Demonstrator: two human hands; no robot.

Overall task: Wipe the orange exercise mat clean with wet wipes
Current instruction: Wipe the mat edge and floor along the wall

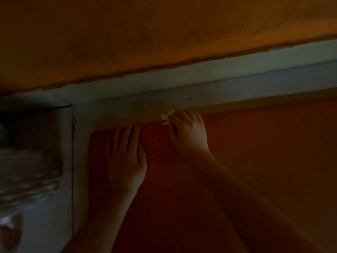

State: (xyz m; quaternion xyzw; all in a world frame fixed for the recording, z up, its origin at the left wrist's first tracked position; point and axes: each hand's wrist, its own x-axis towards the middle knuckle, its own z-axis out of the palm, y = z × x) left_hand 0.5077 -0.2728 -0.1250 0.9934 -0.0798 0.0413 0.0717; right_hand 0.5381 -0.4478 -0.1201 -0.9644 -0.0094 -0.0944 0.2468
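Observation:
The orange exercise mat (255, 152) lies flat on the floor and fills the lower right of the dim head view. My left hand (127, 154) rests flat on the mat near its far left corner, fingers straight. My right hand (187, 132) is at the mat's far edge, fingers curled round a white wet wipe (167, 116). A small crumpled part of the wipe sticks out to the left of the fingers, over the mat's edge.
A grey floor strip (127, 108) runs along the mat's far edge, below a pale baseboard (218, 70) and an orange wall (145, 33). To the left of the mat stands a blurred dark and pale object (31, 152), unclear in the low light.

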